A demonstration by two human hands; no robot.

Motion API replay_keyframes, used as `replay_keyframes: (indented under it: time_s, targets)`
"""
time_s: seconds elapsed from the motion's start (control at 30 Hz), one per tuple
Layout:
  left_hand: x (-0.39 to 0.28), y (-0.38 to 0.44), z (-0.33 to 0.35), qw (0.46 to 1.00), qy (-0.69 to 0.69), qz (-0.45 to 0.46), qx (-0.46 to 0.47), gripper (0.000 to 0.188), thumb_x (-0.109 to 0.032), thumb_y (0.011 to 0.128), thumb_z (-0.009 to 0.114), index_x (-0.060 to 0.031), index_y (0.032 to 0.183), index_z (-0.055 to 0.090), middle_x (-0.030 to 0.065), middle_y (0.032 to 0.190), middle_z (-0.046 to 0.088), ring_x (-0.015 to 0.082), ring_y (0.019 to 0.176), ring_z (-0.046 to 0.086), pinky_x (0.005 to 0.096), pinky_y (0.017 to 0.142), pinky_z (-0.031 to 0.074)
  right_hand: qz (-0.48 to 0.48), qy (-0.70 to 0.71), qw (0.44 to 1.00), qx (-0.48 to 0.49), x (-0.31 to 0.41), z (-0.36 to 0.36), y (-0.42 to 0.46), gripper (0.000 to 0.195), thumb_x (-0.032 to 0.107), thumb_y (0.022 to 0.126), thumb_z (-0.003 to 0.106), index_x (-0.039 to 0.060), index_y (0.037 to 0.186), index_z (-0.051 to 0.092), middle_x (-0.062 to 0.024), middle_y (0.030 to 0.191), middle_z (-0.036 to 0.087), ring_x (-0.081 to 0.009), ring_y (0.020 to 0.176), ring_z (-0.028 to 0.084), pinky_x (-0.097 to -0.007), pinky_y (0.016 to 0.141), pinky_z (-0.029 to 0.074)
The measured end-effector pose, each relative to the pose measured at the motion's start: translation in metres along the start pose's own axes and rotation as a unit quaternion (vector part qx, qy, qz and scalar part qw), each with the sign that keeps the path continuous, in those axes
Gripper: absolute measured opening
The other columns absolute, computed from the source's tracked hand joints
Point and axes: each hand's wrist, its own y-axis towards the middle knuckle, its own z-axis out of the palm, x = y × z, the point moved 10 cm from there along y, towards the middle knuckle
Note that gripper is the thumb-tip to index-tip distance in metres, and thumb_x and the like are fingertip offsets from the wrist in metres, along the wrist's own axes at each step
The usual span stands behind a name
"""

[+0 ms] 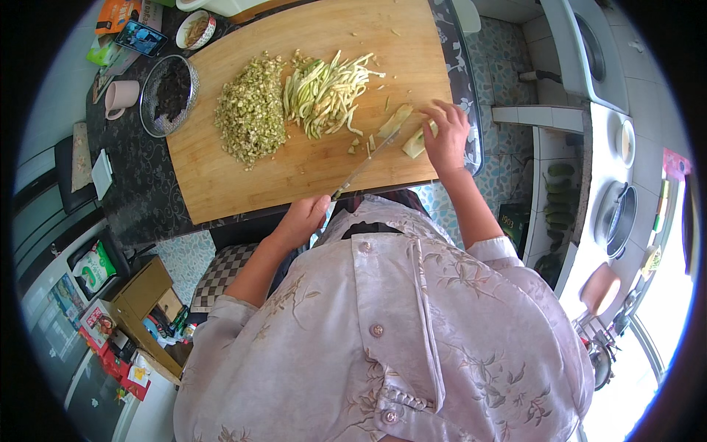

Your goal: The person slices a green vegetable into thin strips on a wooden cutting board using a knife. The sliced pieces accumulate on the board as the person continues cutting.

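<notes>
My left hand (306, 218) is closed around a knife's handle at the board's near edge. The knife's blade (362, 168) slants up to the right, its tip by a thin pale-green vegetable slice (396, 120). My right hand (447, 138) is over the wooden cutting board (221, 188), fingers spread and slightly blurred, at a thicker pale-green vegetable piece (414, 146); its fingers partly hide this piece, and whether they grip it I cannot tell. Left of the slices lie a heap of vegetable strips (326, 99) and a heap of finely diced green vegetable (251, 110).
Left of the board stand a metal mesh basket (144, 105) with dark food, a pink mug (121, 95), a bowl (210, 30) and a phone (141, 37). A checkered seat cushion (221, 276) is below the table. Counters with a metal pot (616, 218) stand at the right.
</notes>
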Motion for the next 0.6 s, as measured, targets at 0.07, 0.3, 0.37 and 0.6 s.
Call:
replay_keyframes:
  time_s: [0.07,0.3,0.37,0.6]
  targets:
    - [0.004,-0.002,-0.007,1.0,0.017,-0.006,-0.007,0.042,-0.035,0.098,0.037,-0.002,0.075,0.052,0.0031,0.059,0.049,0.0138,0.055,0.045,0.0311,0.056,0.039,0.008,0.124,0.988,0.087,-0.002,0.03,0.005,0.028,0.006,0.071,0.066,0.0108,0.099,0.065,-0.0082,0.109,0.059,-0.0289,0.102,0.053,-0.037,0.088,0.045]
    - [0.02,-0.008,-0.052,0.996,0.046,-0.005,-0.071,0.044,-0.037,0.097,0.038,-0.0011,0.078,0.055,0.003,0.059,0.049,0.0136,0.055,0.046,0.0308,0.055,0.039,-0.045,0.117,0.987,0.106,0.017,0.054,0.015,0.03,0.008,0.072,0.068,0.0106,0.101,0.064,-0.0082,0.102,0.059,-0.0295,0.098,0.053,-0.0383,0.086,0.046]
    - [0.028,-0.007,-0.068,0.994,0.032,-0.001,-0.103,0.044,-0.038,0.098,0.038,-0.0037,0.073,0.052,0.0015,0.057,0.047,0.0112,0.051,0.044,0.0279,0.05,0.037,-0.051,0.118,0.988,0.088,0.019,0.057,0.017,0.029,0.009,0.072,0.067,0.0107,0.101,0.064,-0.0084,0.103,0.059,-0.0299,0.098,0.053,-0.0384,0.086,0.046]
    - [-0.006,0.003,-0.07,0.989,-0.01,0.017,-0.146,0.046,-0.037,0.098,0.038,-0.0057,0.067,0.048,-0.0002,0.054,0.046,0.0094,0.047,0.041,0.0266,0.046,0.035,-0.099,0.129,0.984,0.071,0.042,0.071,0.015,0.027,0.009,0.074,0.067,0.0097,0.101,0.063,-0.0091,0.104,0.059,-0.0304,0.098,0.054,-0.0393,0.085,0.046]
